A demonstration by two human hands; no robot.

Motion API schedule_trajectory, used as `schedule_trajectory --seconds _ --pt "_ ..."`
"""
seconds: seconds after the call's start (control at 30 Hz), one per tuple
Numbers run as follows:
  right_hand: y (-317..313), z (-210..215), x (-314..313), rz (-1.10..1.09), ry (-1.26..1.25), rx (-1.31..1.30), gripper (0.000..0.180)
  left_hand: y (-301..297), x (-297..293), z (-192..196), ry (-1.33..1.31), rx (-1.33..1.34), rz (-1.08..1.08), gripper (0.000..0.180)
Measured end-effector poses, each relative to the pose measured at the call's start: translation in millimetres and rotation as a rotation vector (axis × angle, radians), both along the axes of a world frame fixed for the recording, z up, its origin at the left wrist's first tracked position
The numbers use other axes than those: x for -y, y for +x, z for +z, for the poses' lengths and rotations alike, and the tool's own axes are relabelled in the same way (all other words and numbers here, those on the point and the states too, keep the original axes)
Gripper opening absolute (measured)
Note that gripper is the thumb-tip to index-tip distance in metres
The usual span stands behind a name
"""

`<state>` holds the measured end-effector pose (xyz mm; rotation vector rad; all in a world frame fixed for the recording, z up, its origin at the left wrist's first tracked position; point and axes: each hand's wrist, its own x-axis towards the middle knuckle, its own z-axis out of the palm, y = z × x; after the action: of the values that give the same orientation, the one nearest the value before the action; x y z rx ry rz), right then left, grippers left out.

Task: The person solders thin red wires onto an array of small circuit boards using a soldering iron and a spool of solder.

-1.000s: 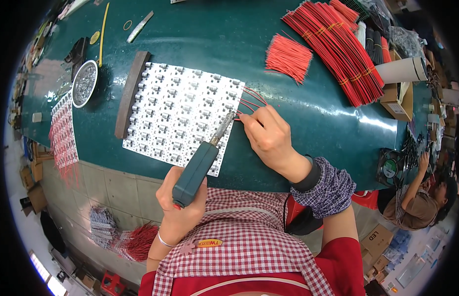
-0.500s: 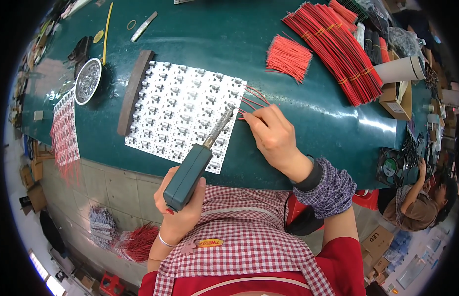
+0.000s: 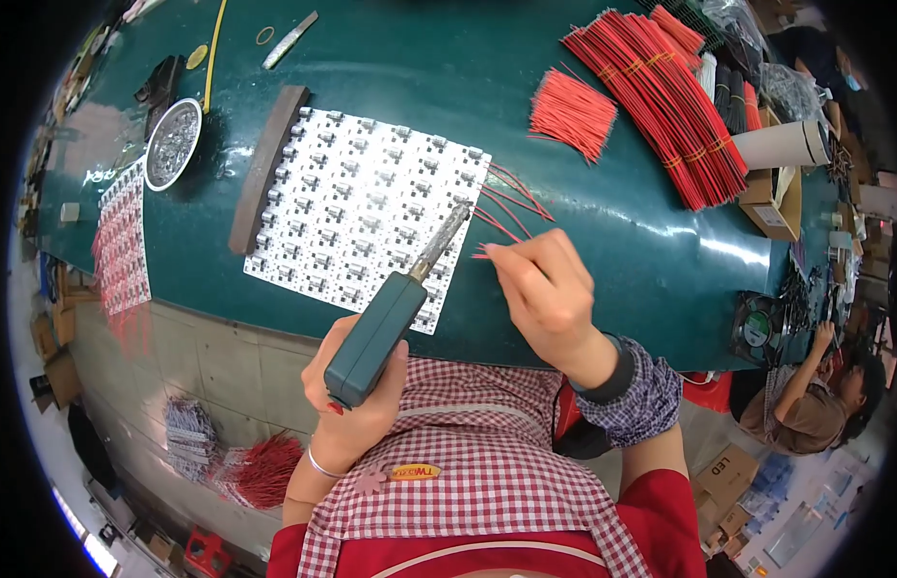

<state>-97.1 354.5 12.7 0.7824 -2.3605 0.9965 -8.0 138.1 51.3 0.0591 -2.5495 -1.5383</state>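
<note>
In my left hand (image 3: pixel 362 412) is a green soldering gun (image 3: pixel 376 337), fingers wrapped around its body. Its metal tip meets the right edge of a white circuit board panel (image 3: pixel 357 217), which carries rows of small dark parts. Several red wires (image 3: pixel 516 191) run out to the right from that edge, near the tip. My right hand (image 3: pixel 553 299) is closed in a pinch, just below these wires and off the board. Short red wire ends (image 3: pixel 480 252) stick out from between its thumb and finger; the rest of them is hidden by the hand.
A dark bar (image 3: pixel 267 173) lies along the panel's left edge. Farther left are a white-rimmed bowl (image 3: pixel 200 125) and a wired panel (image 3: pixel 124 241) overhanging the table edge. Red wire bundles (image 3: pixel 660 106) and a loose wire pile (image 3: pixel 571 114) lie far right. A co-worker (image 3: pixel 805 405) sits at right.
My right hand has moved right and toward me, away from the board edge, with red wire ends in its pinch. The soldering gun's tip stays near the edge, slightly shifted.
</note>
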Motion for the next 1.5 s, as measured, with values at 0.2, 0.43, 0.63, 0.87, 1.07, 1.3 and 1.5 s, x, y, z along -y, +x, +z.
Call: schedule_trajectory --seconds 0.2,0.43,0.63,0.87,1.07,1.3,1.5 --pt "-13 -34 6 0.023 0.028 0.028 0.025 9 6 -6 -0.046 0.037 -0.006 0.021" --pt "-12 -36 7 0.017 0.046 0.041 0.024 11 4 -7 -0.006 0.061 0.002 0.016" --pt "-12 -36 7 0.022 0.064 0.044 0.021 10 3 -11 -0.004 0.04 0.002 0.015" --pt "-10 -36 9 -0.003 0.053 0.075 0.026 10 1 -5 -0.013 0.091 0.002 0.013" --pt "-10 -36 8 -0.011 0.056 0.069 0.025 10 1 -7 0.008 0.082 0.002 0.013" --pt "-9 -37 9 -0.013 0.063 0.065 0.023 13 3 -7 -0.039 0.064 -0.021 0.013" --pt "-9 -37 10 -0.013 0.063 0.059 0.022 19 8 -8 -0.062 0.002 -0.03 0.019"
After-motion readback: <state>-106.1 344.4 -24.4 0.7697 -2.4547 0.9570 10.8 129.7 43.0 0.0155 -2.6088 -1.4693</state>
